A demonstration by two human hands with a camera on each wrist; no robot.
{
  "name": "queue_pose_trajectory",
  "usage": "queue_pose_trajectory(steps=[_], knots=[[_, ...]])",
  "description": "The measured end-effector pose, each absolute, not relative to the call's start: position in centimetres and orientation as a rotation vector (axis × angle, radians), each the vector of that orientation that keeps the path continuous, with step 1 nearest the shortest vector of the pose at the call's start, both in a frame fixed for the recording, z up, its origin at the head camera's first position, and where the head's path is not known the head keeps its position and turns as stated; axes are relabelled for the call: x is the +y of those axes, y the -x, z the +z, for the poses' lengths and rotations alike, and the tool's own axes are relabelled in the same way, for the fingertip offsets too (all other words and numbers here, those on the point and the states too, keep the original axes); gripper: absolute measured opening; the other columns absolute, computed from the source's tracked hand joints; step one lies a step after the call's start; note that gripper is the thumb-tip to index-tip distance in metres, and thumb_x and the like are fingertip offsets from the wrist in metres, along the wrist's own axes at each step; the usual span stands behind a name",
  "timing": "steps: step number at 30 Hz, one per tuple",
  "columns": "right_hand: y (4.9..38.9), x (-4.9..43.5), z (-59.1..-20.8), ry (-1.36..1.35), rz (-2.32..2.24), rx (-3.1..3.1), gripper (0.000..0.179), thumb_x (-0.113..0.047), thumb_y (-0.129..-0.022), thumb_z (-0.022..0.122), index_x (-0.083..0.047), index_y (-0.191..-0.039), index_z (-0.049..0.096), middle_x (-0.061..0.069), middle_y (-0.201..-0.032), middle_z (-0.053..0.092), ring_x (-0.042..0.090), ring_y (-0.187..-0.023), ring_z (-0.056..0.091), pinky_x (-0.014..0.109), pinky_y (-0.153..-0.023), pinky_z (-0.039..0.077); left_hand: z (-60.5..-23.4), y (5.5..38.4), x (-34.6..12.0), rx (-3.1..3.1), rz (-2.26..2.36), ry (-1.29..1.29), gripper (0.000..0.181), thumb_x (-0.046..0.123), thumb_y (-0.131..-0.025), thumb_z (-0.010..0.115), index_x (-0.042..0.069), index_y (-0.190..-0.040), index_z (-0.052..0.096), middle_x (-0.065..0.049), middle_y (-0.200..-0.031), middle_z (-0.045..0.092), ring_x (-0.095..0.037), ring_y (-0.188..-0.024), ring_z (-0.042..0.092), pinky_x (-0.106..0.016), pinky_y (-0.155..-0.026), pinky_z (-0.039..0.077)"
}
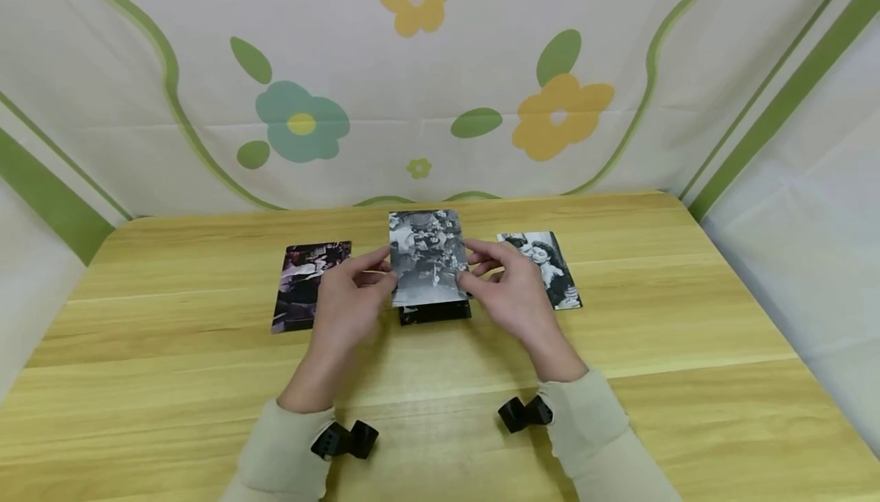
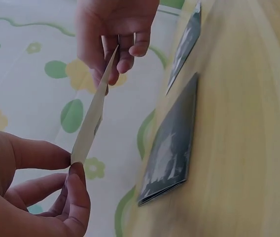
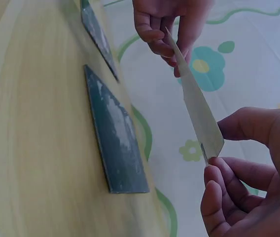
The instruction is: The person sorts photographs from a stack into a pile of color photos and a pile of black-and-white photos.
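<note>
A black-and-white photo print (image 1: 428, 257) is held up in front of me by both hands. My left hand (image 1: 349, 296) pinches its left edge between thumb and fingers, and my right hand (image 1: 514, 289) pinches the right edge. Seen nearly edge-on in the left wrist view, the raised print (image 2: 93, 116) stands apart from the tabletop, its pale back showing. Below it lies a small stack of dark photos (image 1: 436, 313), mostly hidden in the head view; the right wrist view shows the glossy stack (image 3: 114, 138) better.
A dark purple-toned photo (image 1: 299, 296) lies left of the stack, partly behind my left hand. On the right is a black-and-white photo (image 1: 560, 276) of people, partly covered by my right hand. The wooden table (image 1: 440, 433) ends at a flowered cloth (image 1: 412, 89).
</note>
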State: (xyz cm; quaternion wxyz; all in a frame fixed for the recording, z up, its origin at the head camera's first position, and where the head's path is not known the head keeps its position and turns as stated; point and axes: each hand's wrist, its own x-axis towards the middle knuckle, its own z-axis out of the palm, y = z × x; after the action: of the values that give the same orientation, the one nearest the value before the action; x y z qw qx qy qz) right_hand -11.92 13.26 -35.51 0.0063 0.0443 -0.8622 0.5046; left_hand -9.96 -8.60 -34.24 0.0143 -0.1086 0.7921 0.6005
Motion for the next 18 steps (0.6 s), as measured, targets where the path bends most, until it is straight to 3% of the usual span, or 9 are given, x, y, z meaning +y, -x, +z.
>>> queue_pose_trajectory(steps=[7,18], knots=[[11.8,13.1,-34.7,-0.163,1.559,-2.683,0.053,-0.012,-0.093,0.078,-0.012,-0.145,0.068,0.008,-0.120,0.070,0.021,-0.108,0.068,0.028,-0.087,0.058,-33.7,10.0,-8.9,2.429,1.893,0.356,0.046,0.003,-0.100,0.070,0.014,-0.145,0.069,-0.014,-0.130,0.073,-0.024,-0.115,0.068,-0.018,-0.077,0.052],[11.8,13.3,-33.9,-0.167,1.523,-2.688,0.052,-0.013,-0.093,0.077,-0.014,-0.144,0.070,0.006,-0.118,0.071,0.020,-0.107,0.069,0.032,-0.088,0.058,-32.9,10.0,-8.8,2.400,1.914,0.347,0.045,0.004,-0.100,0.070,0.012,-0.144,0.069,-0.015,-0.128,0.074,-0.022,-0.111,0.066,-0.016,-0.078,0.053]])
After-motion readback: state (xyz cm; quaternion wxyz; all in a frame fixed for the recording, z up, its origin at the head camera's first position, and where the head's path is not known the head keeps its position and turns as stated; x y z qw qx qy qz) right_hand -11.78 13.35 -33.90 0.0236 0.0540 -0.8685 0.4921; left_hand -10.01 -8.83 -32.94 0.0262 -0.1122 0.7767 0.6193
